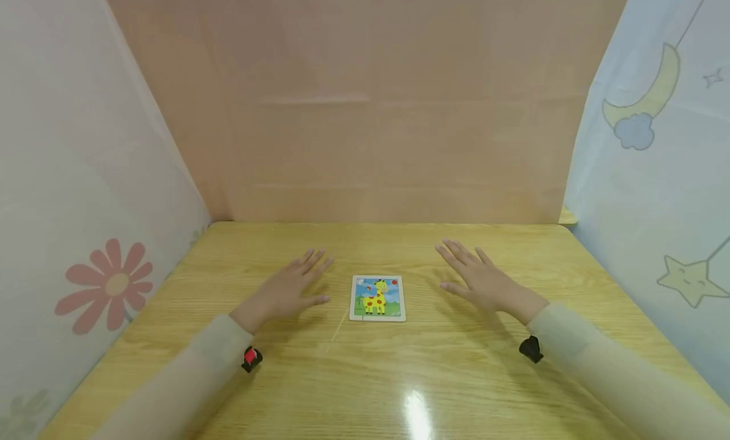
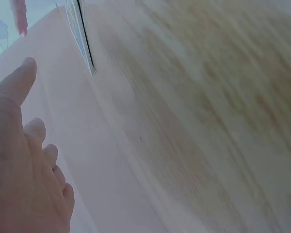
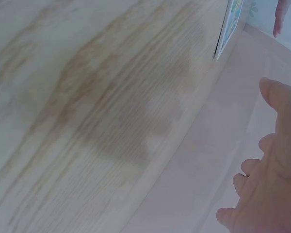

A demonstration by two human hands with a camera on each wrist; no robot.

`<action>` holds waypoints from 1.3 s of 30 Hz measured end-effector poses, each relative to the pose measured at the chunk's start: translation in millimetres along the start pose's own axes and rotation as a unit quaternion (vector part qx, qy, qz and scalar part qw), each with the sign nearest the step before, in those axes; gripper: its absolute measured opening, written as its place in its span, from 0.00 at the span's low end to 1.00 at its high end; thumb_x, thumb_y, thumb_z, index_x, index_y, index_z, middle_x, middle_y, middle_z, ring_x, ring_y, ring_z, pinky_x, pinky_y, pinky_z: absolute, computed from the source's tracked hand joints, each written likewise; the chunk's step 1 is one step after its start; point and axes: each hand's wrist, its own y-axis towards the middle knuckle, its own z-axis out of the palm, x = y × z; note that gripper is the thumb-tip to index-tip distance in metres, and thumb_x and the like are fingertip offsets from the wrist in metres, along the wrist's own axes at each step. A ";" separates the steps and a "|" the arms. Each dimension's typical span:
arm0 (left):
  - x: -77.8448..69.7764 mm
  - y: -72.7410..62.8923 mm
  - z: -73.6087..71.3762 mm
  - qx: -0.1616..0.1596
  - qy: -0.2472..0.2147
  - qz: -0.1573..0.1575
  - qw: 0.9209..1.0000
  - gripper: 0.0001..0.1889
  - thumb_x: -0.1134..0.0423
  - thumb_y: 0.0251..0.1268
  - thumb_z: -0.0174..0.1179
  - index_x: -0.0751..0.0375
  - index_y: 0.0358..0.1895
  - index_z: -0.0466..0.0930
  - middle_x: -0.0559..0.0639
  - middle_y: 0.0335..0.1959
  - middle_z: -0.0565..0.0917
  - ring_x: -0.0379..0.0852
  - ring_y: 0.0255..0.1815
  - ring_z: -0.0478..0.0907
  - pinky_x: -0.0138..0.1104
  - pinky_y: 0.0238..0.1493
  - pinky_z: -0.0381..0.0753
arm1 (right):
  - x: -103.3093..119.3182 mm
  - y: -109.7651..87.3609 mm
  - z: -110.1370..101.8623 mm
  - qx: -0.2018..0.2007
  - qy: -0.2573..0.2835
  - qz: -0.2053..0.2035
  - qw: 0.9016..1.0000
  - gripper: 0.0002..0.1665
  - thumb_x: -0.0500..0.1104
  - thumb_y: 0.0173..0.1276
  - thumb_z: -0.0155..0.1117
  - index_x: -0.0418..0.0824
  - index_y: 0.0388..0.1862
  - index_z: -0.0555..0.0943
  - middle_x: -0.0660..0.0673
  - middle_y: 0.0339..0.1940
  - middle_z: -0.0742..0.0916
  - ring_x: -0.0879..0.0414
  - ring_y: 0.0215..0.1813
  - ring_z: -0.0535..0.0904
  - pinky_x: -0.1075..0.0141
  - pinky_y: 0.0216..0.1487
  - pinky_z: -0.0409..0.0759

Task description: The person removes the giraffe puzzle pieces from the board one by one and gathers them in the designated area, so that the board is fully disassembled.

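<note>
A square giraffe picture puzzle (image 1: 377,298) with a pale border lies flat on the wooden table, between the two hands. To its left is the left hand (image 1: 288,291), fingers extended and thumb pointing toward the puzzle, holding nothing. On the other side the right hand (image 1: 479,281) is spread in much the same way, also holding nothing. Both hands stay apart from the puzzle. In the left wrist view the puzzle's edge (image 2: 82,39) shows at the top, beyond the left thumb. The right wrist view shows its edge (image 3: 228,29) near the right thumb.
The light wooden table (image 1: 319,389) reaches back to an upright pinkish-tan sheet (image 1: 376,110). Pale printed sheets stand at both sides, with a red flower (image 1: 116,284) on the left and a moon (image 1: 650,97) on the right. Dark wrist-worn pieces sit under both sleeves.
</note>
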 end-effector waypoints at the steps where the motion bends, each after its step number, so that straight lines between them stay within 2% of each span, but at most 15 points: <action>1: 0.3 0.5 0.1 0.000 -0.004 0.001 1.000 0.43 0.37 0.69 0.49 0.50 0.79 0.40 0.53 0.80 0.40 0.57 0.80 0.39 0.55 0.76 0.50 | 0.7 0.8 -0.6 -0.002 0.000 -0.002 1.000 0.47 0.62 0.73 0.51 0.47 0.81 0.42 0.40 0.81 0.49 0.39 0.80 0.43 0.34 0.74 0.38; 6: -0.8 6.5 -0.5 0.009 -0.054 0.000 0.998 0.46 0.39 0.67 0.55 0.52 0.79 0.40 0.53 0.80 0.43 0.58 0.80 0.42 0.55 0.76 0.50 | 4.3 5.7 -3.2 -0.015 0.027 -0.014 0.999 0.49 0.57 0.71 0.58 0.43 0.80 0.45 0.36 0.80 0.53 0.35 0.78 0.49 0.34 0.73 0.49; 11: -7.5 15.2 -1.1 0.040 -0.141 -0.016 0.989 0.48 0.41 0.65 0.59 0.47 0.79 0.38 0.48 0.80 0.41 0.54 0.80 0.44 0.53 0.75 0.53 | 10.0 11.5 -3.9 -0.004 0.086 -0.004 0.996 0.50 0.57 0.70 0.60 0.43 0.80 0.46 0.36 0.79 0.54 0.35 0.77 0.50 0.35 0.70 0.58; 15: -12.8 23.6 0.9 0.051 -0.199 -0.015 0.978 0.49 0.43 0.64 0.61 0.46 0.79 0.38 0.47 0.80 0.41 0.53 0.80 0.44 0.52 0.76 0.51 | 14.1 19.7 -1.1 0.004 0.106 0.006 0.994 0.48 0.58 0.70 0.60 0.40 0.78 0.50 0.34 0.77 0.57 0.34 0.76 0.52 0.35 0.69 0.60; 19: -17.4 32.8 7.2 0.049 -0.231 -0.010 0.972 0.47 0.45 0.63 0.63 0.48 0.79 0.43 0.49 0.80 0.46 0.51 0.80 0.46 0.49 0.77 0.52 | 17.7 29.3 6.4 0.020 0.117 0.015 0.993 0.46 0.53 0.71 0.61 0.37 0.77 0.52 0.33 0.75 0.61 0.33 0.75 0.55 0.36 0.69 0.60; 23: -23.9 41.0 12.0 0.050 -0.252 -0.023 0.966 0.46 0.48 0.62 0.65 0.48 0.78 0.48 0.48 0.79 0.51 0.51 0.78 0.51 0.48 0.76 0.56 | 23.1 37.7 12.2 0.029 0.124 0.019 0.992 0.42 0.50 0.71 0.61 0.35 0.76 0.56 0.32 0.74 0.65 0.33 0.76 0.55 0.37 0.70 0.60; 26: -32.7 45.7 10.9 0.052 -0.276 -0.035 0.959 0.43 0.52 0.62 0.66 0.50 0.77 0.53 0.49 0.78 0.56 0.56 0.76 0.58 0.49 0.73 0.62 | 28.5 44.3 15.4 0.019 0.119 0.008 0.993 0.39 0.48 0.70 0.63 0.33 0.73 0.62 0.33 0.69 0.71 0.34 0.71 0.65 0.41 0.67 0.68; 29: -41.5 50.6 11.9 0.057 -0.304 -0.043 0.950 0.41 0.55 0.61 0.67 0.54 0.76 0.57 0.51 0.76 0.60 0.60 0.74 0.61 0.50 0.71 0.64 | 33.7 51.4 18.7 0.006 0.113 -0.006 0.994 0.34 0.45 0.68 0.65 0.30 0.67 0.69 0.34 0.60 0.78 0.38 0.61 0.76 0.48 0.59 0.77; 32: -48.0 56.8 16.3 0.067 -0.330 -0.055 0.940 0.40 0.55 0.60 0.68 0.54 0.75 0.59 0.52 0.76 0.61 0.59 0.75 0.59 0.50 0.72 0.63 | 39.0 56.8 20.1 0.000 0.139 0.000 0.990 0.28 0.42 0.66 0.67 0.28 0.61 0.74 0.34 0.54 0.81 0.43 0.54 0.79 0.53 0.53 0.81; 36: -53.0 65.2 24.3 0.078 -0.326 -0.066 0.940 0.40 0.52 0.59 0.68 0.54 0.74 0.61 0.51 0.74 0.64 0.56 0.75 0.60 0.50 0.72 0.64 | 42.9 63.7 23.0 0.008 0.181 0.023 0.983 0.22 0.37 0.62 0.69 0.28 0.53 0.79 0.36 0.46 0.84 0.49 0.45 0.80 0.58 0.46 0.83; 39: -57.2 70.2 29.7 0.077 -0.304 -0.076 0.947 0.40 0.50 0.57 0.69 0.53 0.73 0.63 0.52 0.73 0.66 0.54 0.74 0.62 0.49 0.71 0.66 | 44.0 68.7 26.2 0.020 0.193 0.043 0.980 0.18 0.37 0.61 0.71 0.29 0.49 0.81 0.40 0.40 0.85 0.53 0.40 0.80 0.61 0.42 0.83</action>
